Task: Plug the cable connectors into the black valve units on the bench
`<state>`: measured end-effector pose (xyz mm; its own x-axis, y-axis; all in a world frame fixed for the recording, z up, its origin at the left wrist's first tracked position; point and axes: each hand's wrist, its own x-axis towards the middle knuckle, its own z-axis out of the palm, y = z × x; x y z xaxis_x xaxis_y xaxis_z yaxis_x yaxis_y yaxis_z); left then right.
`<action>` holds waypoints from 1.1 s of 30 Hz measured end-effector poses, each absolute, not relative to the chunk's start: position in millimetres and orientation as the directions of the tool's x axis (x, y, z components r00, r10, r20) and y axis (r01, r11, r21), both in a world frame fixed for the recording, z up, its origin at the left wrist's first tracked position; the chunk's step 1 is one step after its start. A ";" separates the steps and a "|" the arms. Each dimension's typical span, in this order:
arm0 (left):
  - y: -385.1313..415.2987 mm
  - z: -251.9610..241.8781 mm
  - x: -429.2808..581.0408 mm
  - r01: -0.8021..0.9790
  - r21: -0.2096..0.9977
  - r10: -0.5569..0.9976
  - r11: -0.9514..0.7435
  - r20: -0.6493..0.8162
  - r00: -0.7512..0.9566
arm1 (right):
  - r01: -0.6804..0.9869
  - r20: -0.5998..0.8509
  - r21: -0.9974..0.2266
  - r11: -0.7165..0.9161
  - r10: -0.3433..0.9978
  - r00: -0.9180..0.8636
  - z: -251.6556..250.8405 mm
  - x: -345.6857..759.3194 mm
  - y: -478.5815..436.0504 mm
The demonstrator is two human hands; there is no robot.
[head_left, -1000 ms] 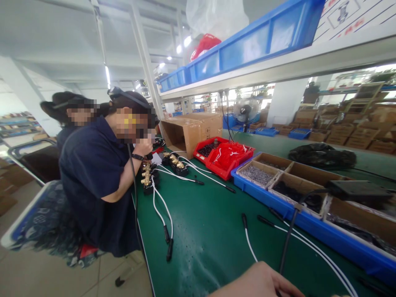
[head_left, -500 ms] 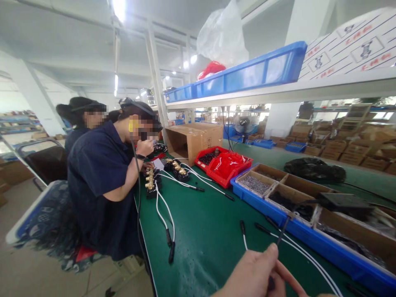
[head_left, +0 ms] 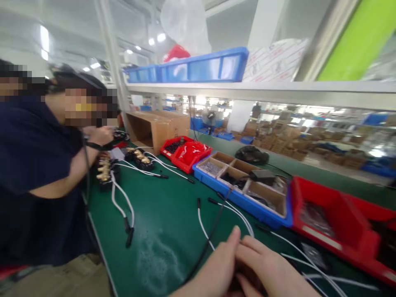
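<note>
- My right hand is now well in view against my left hand; half a second ago mostly the left showed.
- The black cord, which met my left thumb before, now runs down behind my left forearm.
- My view has swung right, bringing in two red bins beside the blue tray, along the far side of the worktop.
- I count four black tips on the white cables, lying between the tray and my hands.
- Two brass-and-black assemblies sit near the worktop's left edge, in front of one co-worker; a second person is cut off behind.
- My fingers curl together, touching. Whatever lies between them, low over the worktop at the bottom of the view, is hidden, so I cannot tell whether my grip is holding it.
- The cables under my right wrist are blurred; there may be three or more.
</note>
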<state>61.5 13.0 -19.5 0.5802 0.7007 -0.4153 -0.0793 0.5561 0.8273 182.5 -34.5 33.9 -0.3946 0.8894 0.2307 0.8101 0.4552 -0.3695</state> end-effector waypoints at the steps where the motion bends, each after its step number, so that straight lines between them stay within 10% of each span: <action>1: 9.9 -10.1 61.4 -0.072 0.806 0.655 0.587 -0.422 0.627 | 0.814 0.176 -0.434 0.386 0.923 -0.343 40.9 181.9 -36.5; 8: 10.6 17.4 56.8 0.010 0.829 0.563 0.558 -0.388 0.730 | 0.813 -0.013 -0.561 0.155 0.981 -0.196 66.3 180.4 -42.8; 18: 26.5 13.1 40.4 0.058 0.913 0.543 0.405 -0.291 0.788 | 0.572 0.240 -0.800 0.183 0.970 0.026 43.0 208.0 -48.5; 26: 32.1 14.1 44.0 0.079 0.914 0.530 0.399 -0.300 0.793 | 0.802 0.463 -0.390 0.453 0.849 -0.254 36.1 205.6 -53.9; 33: 36.2 15.1 46.0 0.125 0.886 0.532 0.447 -0.375 0.759 | 0.819 0.519 -0.295 0.492 0.802 -0.295 36.6 206.0 -54.1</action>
